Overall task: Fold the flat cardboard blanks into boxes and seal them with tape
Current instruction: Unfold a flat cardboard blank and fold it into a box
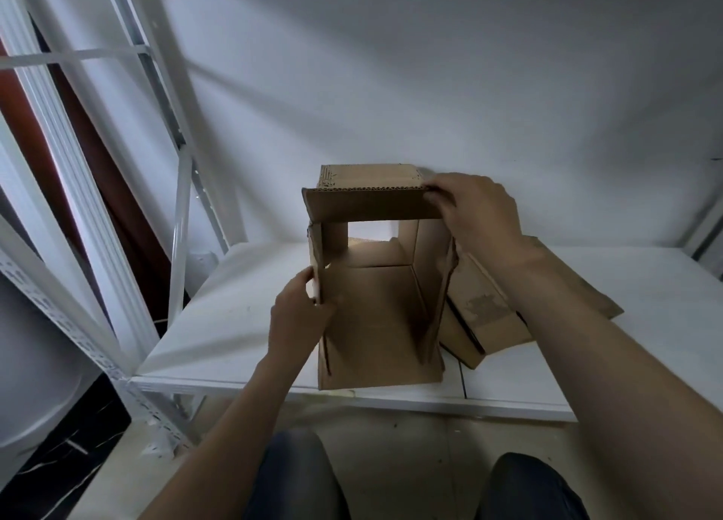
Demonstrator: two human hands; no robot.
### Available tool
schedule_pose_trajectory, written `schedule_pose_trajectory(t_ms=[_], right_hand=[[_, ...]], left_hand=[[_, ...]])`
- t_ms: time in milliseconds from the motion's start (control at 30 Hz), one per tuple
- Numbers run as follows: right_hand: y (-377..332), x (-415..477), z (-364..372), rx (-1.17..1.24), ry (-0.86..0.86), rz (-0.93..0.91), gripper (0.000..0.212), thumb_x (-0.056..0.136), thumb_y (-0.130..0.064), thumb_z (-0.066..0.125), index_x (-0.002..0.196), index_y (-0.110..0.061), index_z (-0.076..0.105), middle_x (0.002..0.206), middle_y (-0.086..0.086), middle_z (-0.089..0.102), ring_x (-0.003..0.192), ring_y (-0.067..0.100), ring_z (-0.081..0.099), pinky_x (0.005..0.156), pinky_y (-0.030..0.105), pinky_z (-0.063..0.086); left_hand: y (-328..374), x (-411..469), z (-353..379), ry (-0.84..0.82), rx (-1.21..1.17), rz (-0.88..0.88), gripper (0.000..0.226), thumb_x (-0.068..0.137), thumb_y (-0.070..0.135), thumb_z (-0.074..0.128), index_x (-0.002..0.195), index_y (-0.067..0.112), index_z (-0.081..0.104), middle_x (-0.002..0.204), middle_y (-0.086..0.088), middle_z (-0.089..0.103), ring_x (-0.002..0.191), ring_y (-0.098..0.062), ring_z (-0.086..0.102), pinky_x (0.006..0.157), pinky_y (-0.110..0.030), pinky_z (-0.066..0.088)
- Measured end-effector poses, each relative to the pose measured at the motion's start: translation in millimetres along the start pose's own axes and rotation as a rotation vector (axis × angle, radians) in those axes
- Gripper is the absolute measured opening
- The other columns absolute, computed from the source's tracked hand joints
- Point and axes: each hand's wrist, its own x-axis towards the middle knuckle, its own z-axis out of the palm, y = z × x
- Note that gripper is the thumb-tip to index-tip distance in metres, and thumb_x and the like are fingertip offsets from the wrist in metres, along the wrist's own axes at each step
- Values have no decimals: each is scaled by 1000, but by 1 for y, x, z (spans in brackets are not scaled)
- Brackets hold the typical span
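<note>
A brown cardboard box (377, 316) lies opened into a tube on the white shelf board (234, 324), its open near end facing me. My left hand (299, 316) grips the edge of its left side flap, thumb outside and fingers curled around it. My right hand (475, 214) pinches the right corner of the upper flap, which stands across the top of the box. Light shows through the far end of the box. No tape is in view.
A stack of flat cardboard blanks (508, 308) lies on the shelf to the right, partly under my right forearm. White metal rack posts (180, 214) rise at the left. A white wall stands behind. My knees (297, 476) are below the shelf's front edge.
</note>
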Motion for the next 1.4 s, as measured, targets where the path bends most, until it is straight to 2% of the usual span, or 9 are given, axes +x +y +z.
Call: schedule_pose_trajectory(t_ms=[133, 433, 533, 733, 833, 933, 1067, 1200, 1400], right_hand=[[-8, 2, 7, 17, -8, -9, 25, 102, -32, 56, 122, -35, 71, 116, -5, 71, 108, 21, 62, 74, 30, 39], [-17, 14, 12, 78, -57, 13, 27, 102, -33, 58, 125, -35, 70, 127, -8, 69, 118, 19, 59, 82, 28, 40], [-21, 23, 15, 89, -76, 9, 26, 101, -35, 58, 124, -37, 71, 128, -12, 68, 119, 19, 59, 86, 30, 43], [-30, 37, 23, 96, -89, 16, 25, 100, -39, 59, 122, -39, 71, 128, -11, 69, 120, 21, 59, 92, 36, 49], [-34, 41, 26, 114, -98, 13, 26, 100, -38, 59, 123, -39, 70, 127, -12, 69, 119, 20, 60, 93, 40, 51], [-36, 42, 28, 103, -100, 7, 26, 100, -38, 59, 124, -39, 70, 127, -11, 69, 119, 21, 60, 94, 42, 52], [-34, 42, 27, 92, -95, 14, 26, 99, -39, 60, 123, -39, 70, 127, -10, 69, 118, 21, 60, 93, 40, 52], [-27, 38, 23, 104, -91, 24, 24, 99, -38, 61, 120, -39, 72, 125, -14, 69, 117, 18, 60, 92, 37, 51], [-21, 24, 23, 120, -116, 15, 24, 98, -40, 62, 120, -40, 72, 123, -12, 70, 114, 16, 61, 91, 37, 53]], left_hand=[[-6, 3, 10, -104, -117, 53, 64, 75, 36, 88, 129, 26, 57, 134, 4, 59, 108, -19, 67, 74, -42, 64], [-13, 28, 21, -89, 18, 193, 44, 96, 14, 66, 137, 25, 57, 130, -8, 52, 86, 3, 55, 86, -23, 54], [-5, 36, 29, -156, -79, 188, 50, 96, 27, 58, 143, 10, 52, 131, -7, 60, 110, -18, 62, 97, -34, 52], [24, 25, 31, -371, -429, 82, 87, 92, 52, 63, 159, 19, 18, 155, 11, 36, 139, -4, 33, 107, -18, 32], [27, 19, 45, -421, -360, 68, 137, 59, 80, 77, 160, 32, -2, 166, 7, 16, 153, -18, 16, 123, -44, 25], [46, 4, 60, -377, -162, 22, 153, 45, 83, 79, 156, 39, -17, 169, 1, -8, 156, -26, -4, 122, -61, 14], [53, 0, 83, -94, -327, -52, 119, 69, 49, 89, 157, 28, 11, 158, 0, 23, 144, -23, 29, 115, -42, 36], [43, 9, 82, 68, -465, -196, 76, 74, 30, 89, 131, 26, 39, 120, 11, 52, 104, -5, 56, 81, -13, 45], [28, 28, 77, 161, -476, -345, 58, 69, 37, 90, 107, 25, 47, 102, 7, 63, 93, -11, 62, 71, -22, 43]])
